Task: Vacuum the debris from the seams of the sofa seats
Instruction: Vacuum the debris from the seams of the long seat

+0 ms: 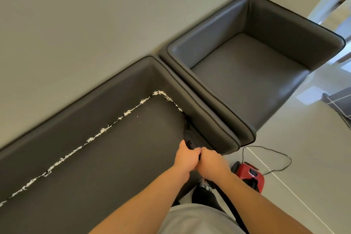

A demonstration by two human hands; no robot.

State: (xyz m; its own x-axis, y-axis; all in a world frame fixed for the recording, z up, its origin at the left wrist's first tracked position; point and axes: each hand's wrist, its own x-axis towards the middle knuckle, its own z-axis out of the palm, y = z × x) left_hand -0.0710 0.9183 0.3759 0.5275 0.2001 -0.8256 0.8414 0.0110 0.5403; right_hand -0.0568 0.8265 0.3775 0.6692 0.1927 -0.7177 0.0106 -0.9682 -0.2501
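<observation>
Progress: early | left hand (185, 159) and right hand (211, 163) are both gripping the vacuum nozzle (188, 137), working the sofa's right side seam; white debris (102, 130) is lining the back seam, awaiting suction.

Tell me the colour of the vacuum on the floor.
Red with black parts; the vacuum shows in the head view.

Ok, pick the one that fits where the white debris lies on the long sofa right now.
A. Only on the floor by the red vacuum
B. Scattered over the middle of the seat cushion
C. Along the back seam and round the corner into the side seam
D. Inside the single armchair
C: the white debris runs along the back seam of the long sofa and turns the corner towards the nozzle held by both hands.
</observation>
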